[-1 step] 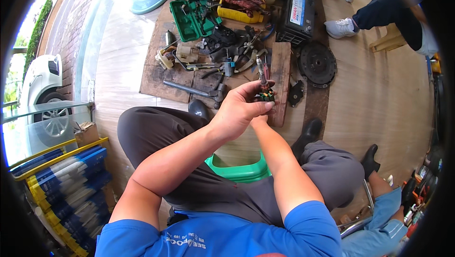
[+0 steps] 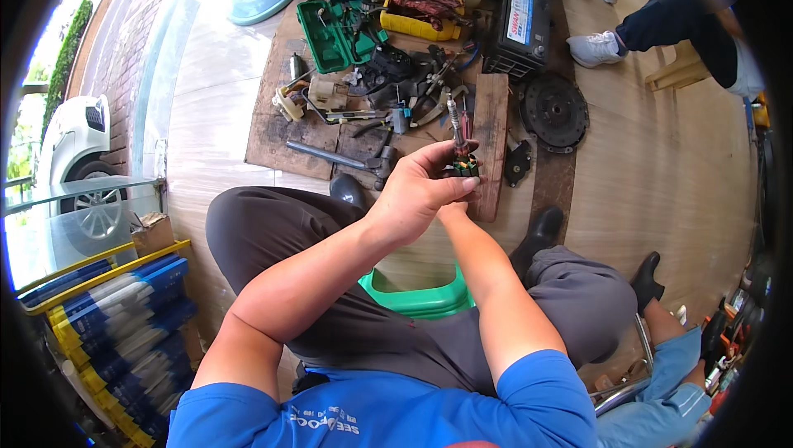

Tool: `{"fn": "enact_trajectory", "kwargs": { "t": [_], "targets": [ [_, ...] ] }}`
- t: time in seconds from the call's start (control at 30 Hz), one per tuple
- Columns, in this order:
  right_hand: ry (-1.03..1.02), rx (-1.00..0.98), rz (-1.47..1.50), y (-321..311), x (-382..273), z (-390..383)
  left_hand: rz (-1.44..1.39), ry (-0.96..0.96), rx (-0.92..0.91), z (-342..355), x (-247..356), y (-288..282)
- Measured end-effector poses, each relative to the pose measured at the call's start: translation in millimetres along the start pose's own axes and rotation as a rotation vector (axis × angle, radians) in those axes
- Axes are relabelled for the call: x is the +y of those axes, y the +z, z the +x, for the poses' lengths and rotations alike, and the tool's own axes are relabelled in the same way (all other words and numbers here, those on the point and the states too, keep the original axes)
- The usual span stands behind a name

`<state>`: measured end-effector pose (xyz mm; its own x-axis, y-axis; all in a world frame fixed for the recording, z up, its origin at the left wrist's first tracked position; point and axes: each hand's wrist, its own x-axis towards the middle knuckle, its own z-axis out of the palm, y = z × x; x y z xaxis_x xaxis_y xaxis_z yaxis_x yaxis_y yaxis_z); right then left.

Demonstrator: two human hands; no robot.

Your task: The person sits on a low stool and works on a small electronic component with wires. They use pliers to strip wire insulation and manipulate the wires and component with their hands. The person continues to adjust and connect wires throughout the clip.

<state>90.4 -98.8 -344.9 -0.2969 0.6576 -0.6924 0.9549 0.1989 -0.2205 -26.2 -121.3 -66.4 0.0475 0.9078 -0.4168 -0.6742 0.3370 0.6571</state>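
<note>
While the left hand [image 2: 423, 188] pinches a small part [image 2: 465, 167] between thumb and fingers, the right hand [image 2: 452, 212] sits mostly hidden behind it; cannot tell what its fingers are doing. The part shows green and yellow bits at the left fingertips. A metal stem [image 2: 455, 124] rises above it, pointing away from the body; unclear whether the two are joined. Just beyond and right of the hands: a wooden plank [image 2: 492, 109]. Left of them, a hammer [image 2: 318, 151] lies on a stained board [image 2: 266, 138], its head nearer the hands. Right of the plank, a round dark disc [image 2: 553, 112]. Farther ahead: a battery [image 2: 519, 31], a yellow tub [image 2: 425, 28] with dark red cloth-like stuff [image 2: 423, 4] inside, and an open green case [image 2: 324, 43]. Nearer the body than the hands, between the legs: a green stool [image 2: 425, 306].
</note>
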Motion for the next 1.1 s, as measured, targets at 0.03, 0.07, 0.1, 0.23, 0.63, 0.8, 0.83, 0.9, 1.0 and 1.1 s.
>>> {"fn": "enact_trajectory", "kwargs": {
  "t": [0.03, 0.07, 0.1, 0.23, 0.63, 0.8, 0.83, 0.9, 1.0, 1.1],
  "targets": [
    [0.033, 0.014, 0.051, 15.0, 12.6, 17.1, -0.018, 0.006, -0.006, 3.5, -0.6, 4.8],
    [0.058, 0.026, 0.092, 24.4, 20.3, 27.8, -0.008, 0.007, 0.000, 5.9, -1.4, 6.3],
    [0.092, 0.045, 0.104, 32.9, 32.3, 34.7, 0.002, 0.008, 0.002, 8.3, -1.5, 7.2],
    [0.057, 0.111, 0.218, 13.6, 11.5, 6.6, -0.042, 0.020, 0.069, -0.2, 2.4, 2.8],
    [-0.334, -0.179, 1.714, -152.0, 38.1, -86.1, -0.230, 0.022, -0.142, -24.7, 15.3, 35.1],
    [-0.269, -0.138, 1.538, -248.2, 56.2, -176.7, -0.167, 0.021, -0.094, -28.3, 10.2, 34.3],
    [-0.252, -0.133, 1.486, -259.3, 56.2, -197.2, -0.168, -0.004, -0.075, -33.9, 16.2, 39.5],
    [-0.230, -0.122, 1.418, -272.7, 51.4, -233.1, -0.138, 0.005, -0.074, -35.7, 16.0, 38.4],
    [-0.210, -0.061, 1.336, -267.9, 51.0, -253.1, -0.083, -0.009, -0.071, -33.3, 13.3, 40.3],
    [-0.271, -0.069, 1.234, -261.9, 38.1, -251.5, -0.042, -0.015, -0.031, -30.4, 10.3, 38.1]
  ]
}}
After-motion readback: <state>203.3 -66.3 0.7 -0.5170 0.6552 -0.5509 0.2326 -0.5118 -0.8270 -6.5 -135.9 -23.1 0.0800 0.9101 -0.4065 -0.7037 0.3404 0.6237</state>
